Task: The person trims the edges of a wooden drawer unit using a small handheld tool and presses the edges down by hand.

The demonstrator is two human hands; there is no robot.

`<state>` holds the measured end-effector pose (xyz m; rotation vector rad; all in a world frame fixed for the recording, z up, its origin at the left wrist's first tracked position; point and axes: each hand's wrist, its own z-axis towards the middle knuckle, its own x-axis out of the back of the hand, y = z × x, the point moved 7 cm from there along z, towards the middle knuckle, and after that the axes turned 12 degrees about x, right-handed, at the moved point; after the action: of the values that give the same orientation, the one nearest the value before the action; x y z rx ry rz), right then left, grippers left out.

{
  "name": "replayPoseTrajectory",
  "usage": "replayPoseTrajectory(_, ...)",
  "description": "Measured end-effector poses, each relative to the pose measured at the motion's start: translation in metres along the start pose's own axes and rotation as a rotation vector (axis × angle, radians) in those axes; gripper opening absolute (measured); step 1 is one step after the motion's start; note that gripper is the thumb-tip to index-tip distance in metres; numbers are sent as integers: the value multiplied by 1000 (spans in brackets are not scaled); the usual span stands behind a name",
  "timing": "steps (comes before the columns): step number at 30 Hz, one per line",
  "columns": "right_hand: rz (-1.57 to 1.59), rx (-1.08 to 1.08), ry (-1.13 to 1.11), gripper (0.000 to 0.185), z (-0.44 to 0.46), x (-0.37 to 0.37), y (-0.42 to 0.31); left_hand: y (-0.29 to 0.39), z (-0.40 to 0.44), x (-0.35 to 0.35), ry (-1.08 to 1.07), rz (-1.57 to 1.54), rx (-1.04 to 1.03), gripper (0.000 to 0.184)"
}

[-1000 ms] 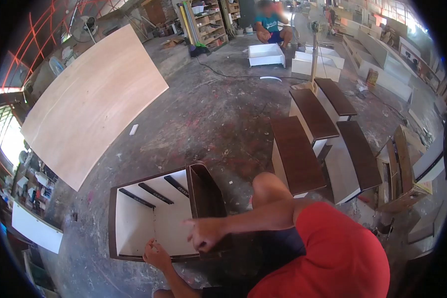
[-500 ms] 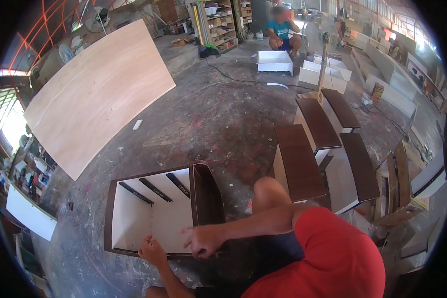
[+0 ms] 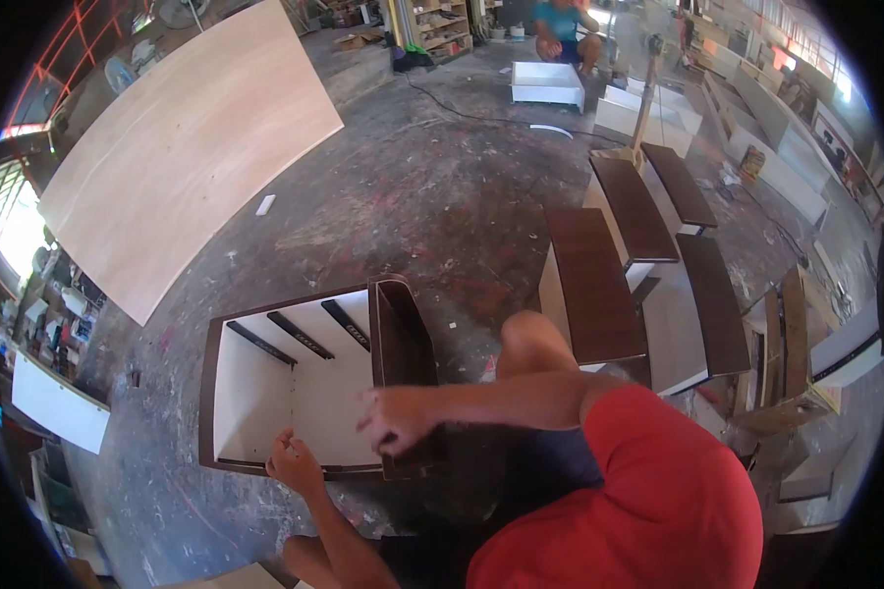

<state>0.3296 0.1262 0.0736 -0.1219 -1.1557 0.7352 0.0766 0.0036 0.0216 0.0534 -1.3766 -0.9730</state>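
A cabinet shell with dark brown edges and a white inside [image 3: 332, 412] lies on the floor in front of me, its open side up. Black drawer slides [image 3: 298, 336] run along its far inner wall. At the near edge, my left hand [image 3: 295, 464] is closed with its fingertips bunched; anything between them is too small to make out. My right hand [image 3: 401, 416] hovers over the near right part of the cabinet, beside its dark end panel [image 3: 403, 339]. Its fingers are bent but apart, and no object shows in them.
Several drawers with dark brown fronts [image 3: 591, 285] stand to the right. A large plywood sheet [image 3: 192, 157] leans at the left. Farther back, a person in a teal shirt [image 3: 563, 22] crouches behind a white drawer box [image 3: 547, 83]. A cable [image 3: 462, 113] crosses the floor.
The view has tilted down, so the scene sits higher in the frame. My hands stay over the cabinet's near side, with slight finger movement.
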Motion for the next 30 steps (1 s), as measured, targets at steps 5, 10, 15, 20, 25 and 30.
replayPoseTrajectory(5, 10, 121, 67, 15, 11, -12, -20, 5, -1, 3, -1, 20, 23, 24)
replayPoseTrajectory(10, 15, -26, 38, 18, -3, 3, 5, -2, 3, -3, -18, -18, 2, 23)
replayPoseTrajectory(15, -158, -1, -20, 19, 1, -4, 6, 3, 1, 1, -16, -12, 14, 21)
replayPoseTrajectory(20, 45, -22, -5, 19, 1, -6, -14, -3, 4, -4, -24, -4, 20, 20)
replayPoseTrajectory(25, -124, -74, 11, 18, -4, 15, 5, -5, 2, -2, 8, 4, -16, 20)
replayPoseTrajectory(30, 62, 75, -29, 17, 10, -33, -33, 1, 2, -3, -7, -12, 1, 20)
